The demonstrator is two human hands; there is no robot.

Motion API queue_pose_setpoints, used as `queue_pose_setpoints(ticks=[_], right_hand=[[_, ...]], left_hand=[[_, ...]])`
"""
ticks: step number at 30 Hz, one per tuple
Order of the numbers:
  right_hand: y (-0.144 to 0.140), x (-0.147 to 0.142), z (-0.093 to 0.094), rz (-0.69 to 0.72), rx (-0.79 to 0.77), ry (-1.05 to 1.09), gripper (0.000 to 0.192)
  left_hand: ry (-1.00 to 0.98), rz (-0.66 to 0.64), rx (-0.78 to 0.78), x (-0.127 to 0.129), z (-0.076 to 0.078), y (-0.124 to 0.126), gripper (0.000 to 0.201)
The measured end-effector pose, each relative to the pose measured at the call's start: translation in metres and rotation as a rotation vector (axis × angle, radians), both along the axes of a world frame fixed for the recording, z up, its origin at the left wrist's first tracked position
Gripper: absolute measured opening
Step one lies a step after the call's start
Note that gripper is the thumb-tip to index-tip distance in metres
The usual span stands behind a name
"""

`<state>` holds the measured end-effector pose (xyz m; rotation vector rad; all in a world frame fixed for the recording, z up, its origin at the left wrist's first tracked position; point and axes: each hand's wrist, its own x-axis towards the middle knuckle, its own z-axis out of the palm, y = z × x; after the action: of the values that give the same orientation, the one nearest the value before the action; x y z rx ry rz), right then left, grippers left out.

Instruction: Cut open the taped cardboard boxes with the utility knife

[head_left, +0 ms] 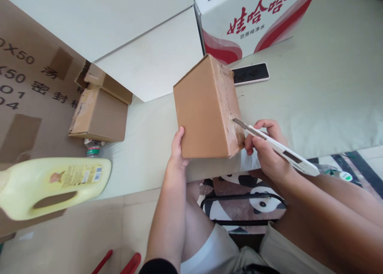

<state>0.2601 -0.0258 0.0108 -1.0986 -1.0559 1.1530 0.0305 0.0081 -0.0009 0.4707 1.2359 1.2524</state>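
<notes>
A brown cardboard box point(200, 110) stands tilted in front of me, its taped side facing right. My left hand point(178, 148) grips its lower left edge, thumb on the near face and the other fingers hidden behind or under it. In my right hand point(267, 148) is a white utility knife point(283, 150) with its blade out. The blade tip meets the clear tape point(230, 102) on the box's right side, which looks torn and creased. Whether the blade has gone through the tape I cannot tell.
A smartphone point(251, 73) lies behind the box, near a white and red carton point(257, 22). Smaller cardboard boxes point(107, 114), a plastic bottle point(92, 149) and a yellow jug point(83, 174) are at left. Red handles point(131, 264) show below; another bottle point(335, 172) is at right.
</notes>
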Motion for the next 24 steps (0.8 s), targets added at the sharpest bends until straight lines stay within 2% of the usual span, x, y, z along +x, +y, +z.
queue_pose_setpoints(ticks=[9,24], right_hand=[[-0.001,-0.002,-0.001,-0.008,-0.01,0.007,0.021],[-0.002,0.001,-0.003,0.04,0.039,-0.034,0.009]], left_hand=[[-0.035,0.041,0.007,-0.002,-0.004,0.003,0.038],[-0.137,0.112,0.092,-0.011,-0.001,0.006,0.047]])
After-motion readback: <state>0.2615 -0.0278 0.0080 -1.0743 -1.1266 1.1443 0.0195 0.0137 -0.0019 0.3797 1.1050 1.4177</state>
